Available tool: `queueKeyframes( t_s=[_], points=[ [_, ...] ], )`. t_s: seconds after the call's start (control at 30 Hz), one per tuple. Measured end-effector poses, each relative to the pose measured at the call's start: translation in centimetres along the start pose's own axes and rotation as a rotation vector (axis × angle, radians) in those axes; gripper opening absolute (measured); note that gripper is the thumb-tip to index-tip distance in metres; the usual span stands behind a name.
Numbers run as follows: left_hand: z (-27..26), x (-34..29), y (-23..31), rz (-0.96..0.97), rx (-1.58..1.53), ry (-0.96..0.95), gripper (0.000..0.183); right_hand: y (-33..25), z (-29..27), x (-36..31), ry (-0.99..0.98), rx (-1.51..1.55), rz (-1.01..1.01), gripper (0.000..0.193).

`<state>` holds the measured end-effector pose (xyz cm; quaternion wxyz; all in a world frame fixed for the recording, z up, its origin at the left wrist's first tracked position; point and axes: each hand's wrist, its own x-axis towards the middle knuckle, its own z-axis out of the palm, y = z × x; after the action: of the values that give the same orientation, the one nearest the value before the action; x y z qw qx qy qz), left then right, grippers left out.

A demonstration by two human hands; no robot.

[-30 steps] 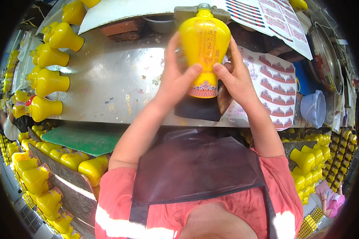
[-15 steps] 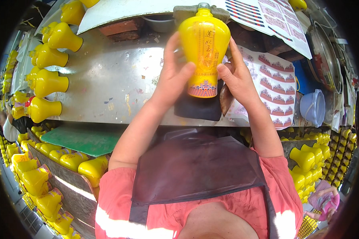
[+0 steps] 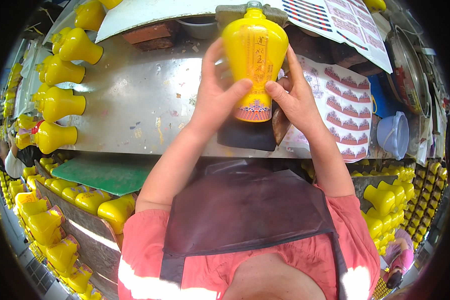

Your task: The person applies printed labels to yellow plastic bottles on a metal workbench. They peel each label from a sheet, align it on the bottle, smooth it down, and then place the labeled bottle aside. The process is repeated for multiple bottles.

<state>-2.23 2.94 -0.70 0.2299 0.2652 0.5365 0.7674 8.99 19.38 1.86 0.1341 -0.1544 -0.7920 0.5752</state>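
A glossy yellow bottle lies between my hands, its clear neck pointing away from me and resting on a grey cloth-covered support. Orange writing runs down its face, and a patterned blue and red band circles its base. My left hand grips the left side, thumb on the front near the bottom. From the right, my right hand holds it the same way, thumb pressed on the front. Beneath the base sits a dark pad, and a brown, pointed object lies beside it, partly under my right hand.
Plain yellow bottles line the metal table's left side. Decal sheets lie at right, near a pale blue bucket. A white board spans the back. Crates of yellow bottles flank me, with a green board at left.
Both thumbs have shifted slightly on the lower part of the bottle, which stays almost in place. At the far right, a person in pink has changed posture.
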Motion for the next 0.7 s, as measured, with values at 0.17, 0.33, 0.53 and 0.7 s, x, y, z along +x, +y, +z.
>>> queueKeyframes(
  t_s=[0.17,0.33,0.53,0.7],
  points=[
    [-0.1,0.1,0.0,0.005,0.019,0.001,0.093,-0.1,0.0,0.0,-0.003,0.013,-0.015,0.095],
    [0.0,0.1,0.0,-0.005,0.007,0.010,0.093,0.1,-0.2,0.0,-0.016,0.038,0.003,0.096],
    [0.0,0.0,0.0,-0.019,0.000,0.016,0.093,0.2,0.1,0.0,0.000,0.060,-0.008,0.096],
    [0.1,0.2,0.7,-0.046,0.033,0.005,0.098,-1.4,-1.1,1.3,0.084,0.188,0.091,0.079]
  ],
)
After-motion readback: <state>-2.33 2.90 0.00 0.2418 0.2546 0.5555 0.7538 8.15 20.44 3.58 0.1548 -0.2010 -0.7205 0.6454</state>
